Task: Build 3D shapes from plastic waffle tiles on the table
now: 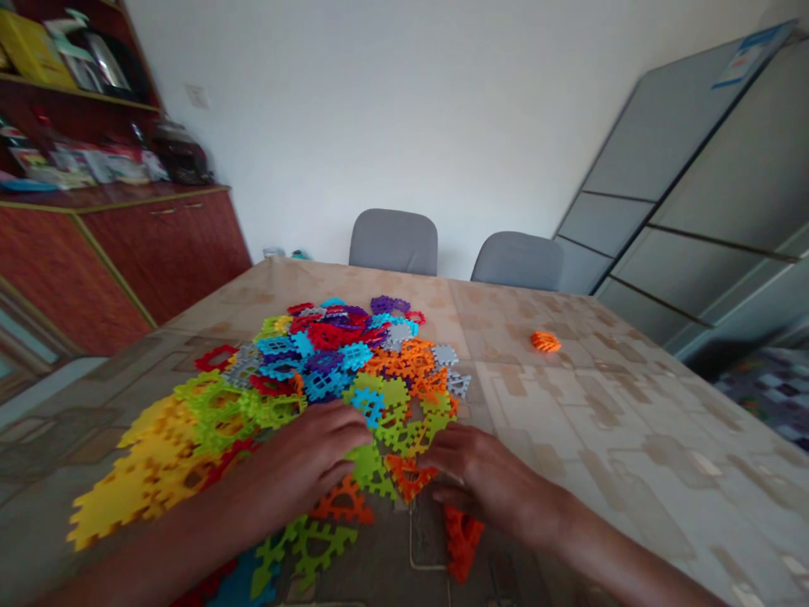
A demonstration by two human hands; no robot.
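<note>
Interlocking plastic building pieces with toothed edges lie heaped on the table in many colours. My left hand (pixel 332 438) reaches over the near side of the heap, fingers curled down beside lime-green pieces (pixel 366 464); what its fingertips hold, if anything, is hidden. Between the fingers and thumb of my right hand (pixel 468 464) is the edge of an orange triangular piece (pixel 408 476). Below that palm, a red-orange stack of triangular pieces (pixel 463 539) shows partly. Another orange triangular piece (pixel 343 502) lies under my left wrist, with a green one (pixel 322 548) nearer me.
Yellow pieces (pixel 120 497) spread along the heap's left side. A small orange stack (pixel 544 341) sits apart on the right of the patterned tablecloth (pixel 607 421). Two grey chairs (pixel 393 240) stand behind the table's far edge. A red-brown cabinet (pixel 164 253) is at left.
</note>
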